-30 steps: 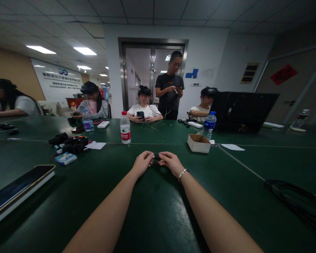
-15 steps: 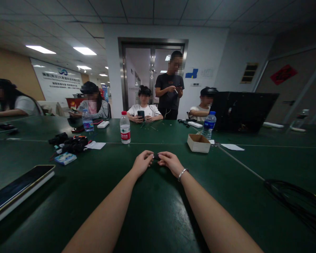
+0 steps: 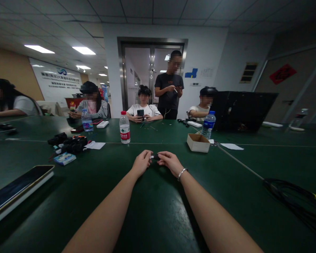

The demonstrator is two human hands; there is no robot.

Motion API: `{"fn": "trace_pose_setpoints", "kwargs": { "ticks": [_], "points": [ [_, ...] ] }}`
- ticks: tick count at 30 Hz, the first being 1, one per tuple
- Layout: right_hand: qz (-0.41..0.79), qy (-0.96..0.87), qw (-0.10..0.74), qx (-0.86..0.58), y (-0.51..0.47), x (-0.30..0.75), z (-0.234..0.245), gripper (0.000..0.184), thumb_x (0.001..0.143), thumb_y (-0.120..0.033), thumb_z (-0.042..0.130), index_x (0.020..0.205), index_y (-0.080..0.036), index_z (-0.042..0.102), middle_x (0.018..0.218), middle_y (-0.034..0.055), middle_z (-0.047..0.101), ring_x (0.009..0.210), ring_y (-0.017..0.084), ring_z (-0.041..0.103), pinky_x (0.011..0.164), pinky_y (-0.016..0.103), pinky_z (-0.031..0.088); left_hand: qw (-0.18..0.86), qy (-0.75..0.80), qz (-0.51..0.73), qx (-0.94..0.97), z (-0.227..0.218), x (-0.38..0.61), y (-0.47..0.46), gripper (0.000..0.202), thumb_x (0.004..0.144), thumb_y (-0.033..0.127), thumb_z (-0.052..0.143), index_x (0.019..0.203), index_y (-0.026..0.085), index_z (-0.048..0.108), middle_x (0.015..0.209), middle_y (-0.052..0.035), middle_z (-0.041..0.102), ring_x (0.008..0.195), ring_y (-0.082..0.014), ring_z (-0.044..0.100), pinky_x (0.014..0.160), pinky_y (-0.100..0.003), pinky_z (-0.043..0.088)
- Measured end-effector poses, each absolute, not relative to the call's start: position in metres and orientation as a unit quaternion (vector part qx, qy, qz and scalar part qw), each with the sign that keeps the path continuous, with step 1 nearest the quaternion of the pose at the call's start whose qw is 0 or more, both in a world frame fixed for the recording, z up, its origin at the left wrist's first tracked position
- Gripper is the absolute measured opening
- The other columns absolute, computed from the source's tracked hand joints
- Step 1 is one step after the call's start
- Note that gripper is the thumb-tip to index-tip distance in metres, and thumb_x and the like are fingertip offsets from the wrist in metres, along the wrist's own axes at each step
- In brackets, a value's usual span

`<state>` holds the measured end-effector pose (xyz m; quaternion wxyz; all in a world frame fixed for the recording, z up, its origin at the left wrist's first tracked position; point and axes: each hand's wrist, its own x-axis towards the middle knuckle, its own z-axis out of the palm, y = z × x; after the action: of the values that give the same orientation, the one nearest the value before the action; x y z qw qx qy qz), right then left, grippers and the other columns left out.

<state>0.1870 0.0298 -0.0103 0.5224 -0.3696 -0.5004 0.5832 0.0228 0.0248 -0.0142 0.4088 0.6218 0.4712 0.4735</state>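
Left hand (image 3: 143, 163) is closed at its fingertips on the metallic-looking end of a small dark piece (image 3: 156, 157), and the other end of this piece is pinched between the thumb and the fingers of the right hand (image 3: 170, 162). The piece is held nearly level between the two hands, over the green counter (image 3: 158, 207). Its exact kind cannot be told, because it is small and partly covered by the fingers. At the wrist of the right hand a silver bracelet (image 3: 182, 174) is worn.

Beyond the hands, to the right, an open box (image 3: 197, 144) is placed, and just behind it a blue-capped bottle (image 3: 209, 123) is stood upright. Farther back on the left side, a red-capped bottle (image 3: 124, 130) is also seen upright. More to the left, a heap of black gear (image 3: 75, 144) is laid, with white paper (image 3: 96, 145) beside it and a blue-and-white packet (image 3: 65, 159) in front. At the near left, a large phone (image 3: 21, 186) is rested on a white slab-like thing. Near the right edge, a black cable (image 3: 284, 192) is seen in loose coils. Across the counter, a handset (image 3: 140, 113) is held by a seated person (image 3: 150, 110) in white.
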Motion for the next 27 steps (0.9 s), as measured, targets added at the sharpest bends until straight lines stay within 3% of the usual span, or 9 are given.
{"fn": "trace_pose_setpoints", "kwargs": {
  "ticks": [5,10,15,20,25,27],
  "points": [
    [0.584,-0.497,0.522,-0.373,0.0302,0.1869,-0.0101,0.013,0.074,-0.012,0.066,0.087,-0.01,0.063,0.069,0.0053,0.064,0.056,0.01,0.062,0.051,0.015,0.053,0.405,0.473,0.476,0.621,-0.016,0.023,0.0252,0.032,0.081,0.036,0.047,0.108,0.021,0.051,0.085,-0.0029,0.054,0.058,-0.0088,0.052,0.045,-0.016,0.039],
    [0.577,-0.5,0.521,-0.382,0.0297,0.1863,-0.009,0.014,0.072,-0.013,0.068,0.084,-0.01,0.063,0.068,0.0045,0.064,0.055,0.011,0.062,0.049,0.015,0.052,0.396,0.467,0.47,0.636,-0.0145,0.0237,0.0234,0.031,0.083,0.04,0.042,0.099,0.018,0.056,0.067,0.0,0.052,0.052,-0.0086,0.047,0.046,-0.016,0.037],
    [0.575,-0.502,0.525,-0.377,0.0302,0.186,-0.0097,0.014,0.072,-0.013,0.068,0.085,-0.011,0.064,0.069,0.0043,0.064,0.055,0.01,0.061,0.05,0.015,0.052,0.389,0.475,0.467,0.636,-0.0148,0.0235,0.0226,0.029,0.08,0.031,0.046,0.106,0.021,0.054,0.082,-0.0014,0.056,0.056,-0.0085,0.051,0.049,-0.017,0.038],
    [0.574,-0.506,0.524,-0.374,0.0307,0.1866,-0.011,0.014,0.072,-0.014,0.068,0.084,-0.011,0.064,0.068,0.004,0.064,0.055,0.01,0.062,0.05,0.015,0.052,0.38,0.472,0.458,0.65,-0.0153,0.0231,0.022,0.031,0.083,0.039,0.04,0.101,0.02,0.057,0.067,-0.0003,0.054,0.055,-0.0105,0.049,0.051,-0.019,0.038],
    [0.576,-0.504,0.524,-0.374,0.0304,0.187,-0.0106,0.015,0.072,-0.014,0.069,0.086,-0.01,0.063,0.071,0.0051,0.064,0.056,0.011,0.062,0.051,0.016,0.052,0.372,0.475,0.459,0.652,-0.0122,0.0225,0.0198,0.033,0.08,0.032,0.047,0.111,0.023,0.052,0.094,-0.0045,0.056,0.062,-0.0095,0.054,0.055,-0.019,0.041],
    [0.577,-0.503,0.522,-0.376,0.0302,0.1869,-0.0101,0.015,0.072,-0.013,0.068,0.086,-0.01,0.063,0.07,0.0051,0.064,0.056,0.011,0.062,0.051,0.015,0.052,0.366,0.475,0.453,0.659,-0.0112,0.0224,0.0191,0.031,0.08,0.031,0.047,0.11,0.023,0.053,0.093,-0.0038,0.056,0.061,-0.0092,0.054,0.055,-0.02,0.041]
  ]
}}
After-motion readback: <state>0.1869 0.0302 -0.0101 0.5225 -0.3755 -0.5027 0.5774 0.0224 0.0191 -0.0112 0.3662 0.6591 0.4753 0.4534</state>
